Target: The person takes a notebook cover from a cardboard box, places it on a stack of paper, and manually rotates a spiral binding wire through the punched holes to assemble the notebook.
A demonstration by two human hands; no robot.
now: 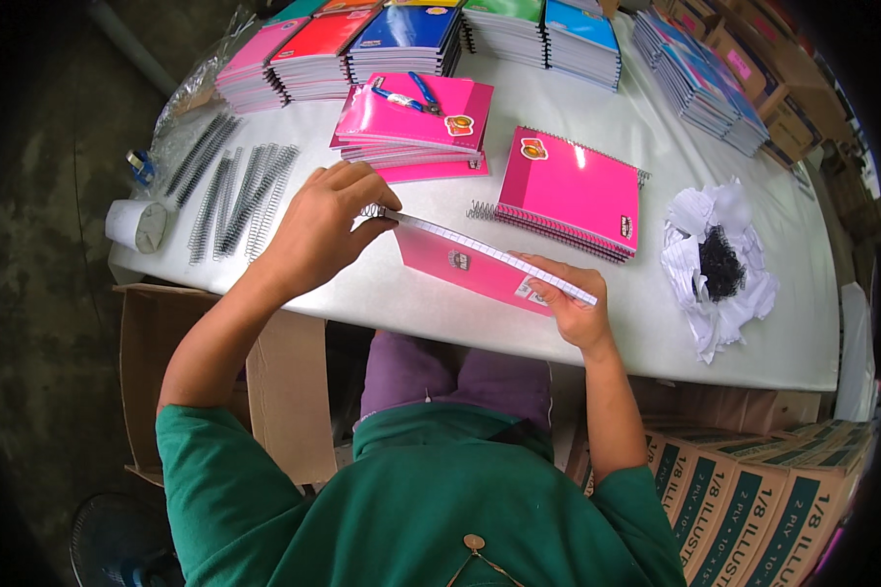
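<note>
I hold a pink notebook (463,262) on edge over the white table (558,108), its punched spine edge facing up. My left hand (325,227) pinches the far-left end, where the tip of a metal spiral coil (372,210) sticks out at the spine. My right hand (576,305) grips the near-right end of the notebook. A pink spiral-bound notebook stack (570,191) lies just beyond, with a loose coil end (481,209) at its left side.
Several loose spiral coils (233,191) lie at the left, near a tape roll (137,225). A pink stack with blue pliers (411,96) sits behind. Coloured notebook stacks (406,34) line the back edge. Crumpled paper scraps (717,262) lie right; cardboard boxes (764,499) stand below.
</note>
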